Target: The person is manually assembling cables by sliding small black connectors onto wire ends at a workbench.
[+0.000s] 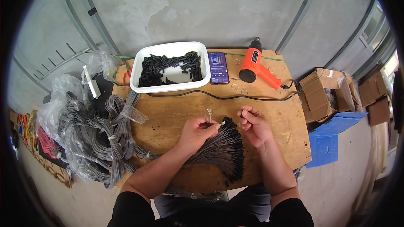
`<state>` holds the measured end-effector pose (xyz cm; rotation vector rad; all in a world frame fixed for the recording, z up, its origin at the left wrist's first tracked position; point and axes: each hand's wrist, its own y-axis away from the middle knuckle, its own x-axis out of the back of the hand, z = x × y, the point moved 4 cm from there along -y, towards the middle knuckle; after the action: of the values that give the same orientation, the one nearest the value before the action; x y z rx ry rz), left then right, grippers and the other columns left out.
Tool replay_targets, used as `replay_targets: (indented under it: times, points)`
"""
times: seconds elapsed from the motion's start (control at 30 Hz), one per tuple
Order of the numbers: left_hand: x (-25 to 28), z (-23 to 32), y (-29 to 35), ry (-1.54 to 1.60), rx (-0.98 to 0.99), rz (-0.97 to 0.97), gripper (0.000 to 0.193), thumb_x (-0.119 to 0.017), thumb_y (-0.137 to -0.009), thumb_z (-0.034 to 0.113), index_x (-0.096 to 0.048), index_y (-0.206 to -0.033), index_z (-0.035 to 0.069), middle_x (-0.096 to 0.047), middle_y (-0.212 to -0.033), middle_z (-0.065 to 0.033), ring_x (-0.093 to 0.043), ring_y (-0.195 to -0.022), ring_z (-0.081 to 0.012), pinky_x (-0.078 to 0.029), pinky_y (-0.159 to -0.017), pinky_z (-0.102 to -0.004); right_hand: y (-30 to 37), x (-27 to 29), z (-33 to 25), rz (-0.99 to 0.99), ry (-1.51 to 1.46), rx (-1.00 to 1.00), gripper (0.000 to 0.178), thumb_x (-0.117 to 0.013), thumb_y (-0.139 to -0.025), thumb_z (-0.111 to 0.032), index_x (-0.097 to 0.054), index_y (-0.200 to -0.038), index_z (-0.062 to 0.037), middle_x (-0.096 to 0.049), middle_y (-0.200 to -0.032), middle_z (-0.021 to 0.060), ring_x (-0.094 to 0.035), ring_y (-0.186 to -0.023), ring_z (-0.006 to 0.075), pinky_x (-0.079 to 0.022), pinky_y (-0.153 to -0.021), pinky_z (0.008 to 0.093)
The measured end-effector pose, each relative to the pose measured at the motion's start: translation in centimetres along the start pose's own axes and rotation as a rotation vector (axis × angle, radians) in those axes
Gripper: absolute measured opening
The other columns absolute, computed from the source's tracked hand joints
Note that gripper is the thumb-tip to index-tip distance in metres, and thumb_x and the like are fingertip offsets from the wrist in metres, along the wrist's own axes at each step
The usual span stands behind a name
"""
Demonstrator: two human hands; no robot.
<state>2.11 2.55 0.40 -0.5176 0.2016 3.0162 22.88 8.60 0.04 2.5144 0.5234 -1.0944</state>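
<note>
My left hand (195, 135) pinches a grey cable whose stripped ends (209, 112) stick up bare and silvery above the fingers. A whitish tip (222, 123) also pokes out by its thumb. Just to the right, my right hand (256, 128) is raised with thumb and fingers pressed together. Something small and dark shows at its fingertips, too small to make out. Below and between the hands, a bundle of grey cables (212, 148) fans out on the wooden table (280, 126); black sleeves (239, 155) cover the cable ends along its right edge.
A white tub (170, 87) of short black tubes (153, 65) stands at the back, beside a phone (218, 69) and an orange heat gun (254, 63). A black cord (202, 92) crosses the table. Coiled grey cables (111, 143) pile up left; cardboard boxes (315, 94) stand right.
</note>
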Motion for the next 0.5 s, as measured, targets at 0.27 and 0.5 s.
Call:
replay_targets:
  times: [0.27, 0.5]
  points:
    - [0.1, 0.1, 0.1, 0.008, 0.007, 0.014, 0.01, -0.07, -0.09, 0.004, -0.066, -0.095, -0.003, -0.065, -0.081, -0.0057, -0.06, -0.072, -0.0098, -0.05, -0.068, -0.0239, 0.3, -1.6, 0.0, 0.184, 0.074, 0.003, 0.015, -0.059, -0.096, 0.0, -0.063, -0.11, 0.0018, -0.068, -0.1, 0.0134, -0.07, -0.086, 0.0186, -0.059, -0.072, 0.0233]
    - [0.0, 0.3, 0.1, 0.024, -0.004, 0.01, 0.009, -0.069, -0.09, 0.005, -0.066, -0.094, -0.003, -0.066, -0.081, -0.0053, -0.06, -0.071, -0.0092, -0.049, -0.068, -0.0233, 0.8, -2.0, 0.4, 0.111, 0.352, 0.04, 0.013, -0.066, -0.093, -0.003, -0.066, -0.106, 0.0002, -0.07, -0.087, 0.0068, -0.062, -0.069, 0.0097, -0.046, -0.054, 0.0177]
